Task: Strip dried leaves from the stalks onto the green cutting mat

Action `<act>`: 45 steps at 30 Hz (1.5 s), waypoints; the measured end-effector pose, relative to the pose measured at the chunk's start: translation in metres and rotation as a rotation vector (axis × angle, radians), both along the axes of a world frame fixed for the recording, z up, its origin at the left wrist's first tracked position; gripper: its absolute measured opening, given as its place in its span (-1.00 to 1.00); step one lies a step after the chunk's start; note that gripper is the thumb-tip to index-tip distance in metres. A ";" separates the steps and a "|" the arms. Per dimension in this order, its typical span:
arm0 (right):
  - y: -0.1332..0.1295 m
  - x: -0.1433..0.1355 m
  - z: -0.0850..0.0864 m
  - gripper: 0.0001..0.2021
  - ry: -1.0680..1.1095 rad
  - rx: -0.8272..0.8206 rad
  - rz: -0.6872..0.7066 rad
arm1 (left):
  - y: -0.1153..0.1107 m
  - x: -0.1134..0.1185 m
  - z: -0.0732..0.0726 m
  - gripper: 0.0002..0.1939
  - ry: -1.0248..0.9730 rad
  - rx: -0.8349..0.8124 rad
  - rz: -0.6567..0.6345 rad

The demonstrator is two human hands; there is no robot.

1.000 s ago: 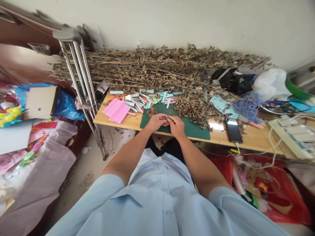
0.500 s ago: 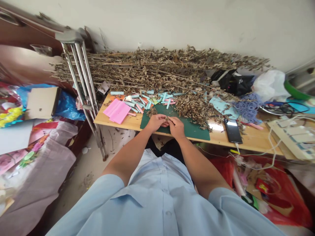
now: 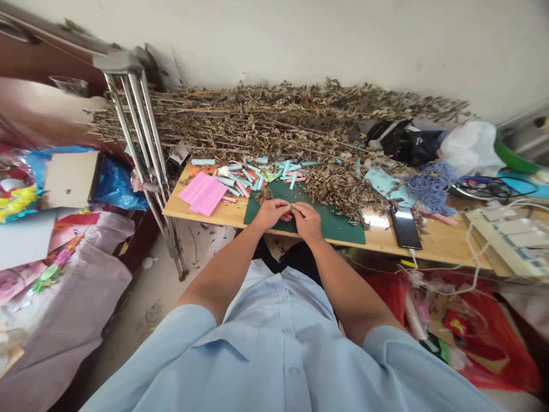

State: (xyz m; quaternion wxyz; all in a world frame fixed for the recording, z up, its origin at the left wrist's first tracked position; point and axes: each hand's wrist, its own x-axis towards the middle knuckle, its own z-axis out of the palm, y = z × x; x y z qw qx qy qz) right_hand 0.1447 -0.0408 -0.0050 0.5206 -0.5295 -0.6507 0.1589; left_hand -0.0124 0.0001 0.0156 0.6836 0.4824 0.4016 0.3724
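Note:
My left hand (image 3: 271, 214) and my right hand (image 3: 307, 221) meet over the near edge of a green mat (image 3: 343, 230), fingers bent and fingertips together. Between the fingertips is a small bit of brownish dried leaf, mostly hidden by the fingers. A small clump of dried leaves (image 3: 265, 195) lies just beyond my left hand. To the right, a larger heap of loose dried leaves (image 3: 337, 191) covers the mat's far right part. Several blue and pink paper rolls (image 3: 286, 169) are scattered behind the mat. Pink paper sheets (image 3: 203, 193) rest on the table at the left.
Long dried leafy stalks (image 3: 257, 126) lie along the wall. A metal crutch (image 3: 146, 137) stands at the table's left end. On the right are a phone (image 3: 405, 228) with a cable, purple string (image 3: 431, 186) and a power strip (image 3: 510, 237). A red bag (image 3: 510, 349) sits below.
The fingertips have shifted slightly, and the bit of leaf between them shows less. The view has moved very slightly; the things on the table lie as before.

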 end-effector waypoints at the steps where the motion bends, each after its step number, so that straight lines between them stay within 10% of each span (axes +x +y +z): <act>1: 0.000 0.000 -0.001 -0.81 0.004 -0.003 0.000 | 0.001 0.000 0.000 -0.75 -0.008 -0.012 -0.004; 33: -0.006 0.000 0.000 -0.81 -0.030 -0.108 -0.086 | -0.002 0.003 0.013 -0.91 0.114 -0.071 -0.040; 45: 0.008 0.008 -0.004 -0.74 0.491 -0.335 -0.077 | -0.001 -0.002 0.007 -0.81 -0.055 -0.093 -0.021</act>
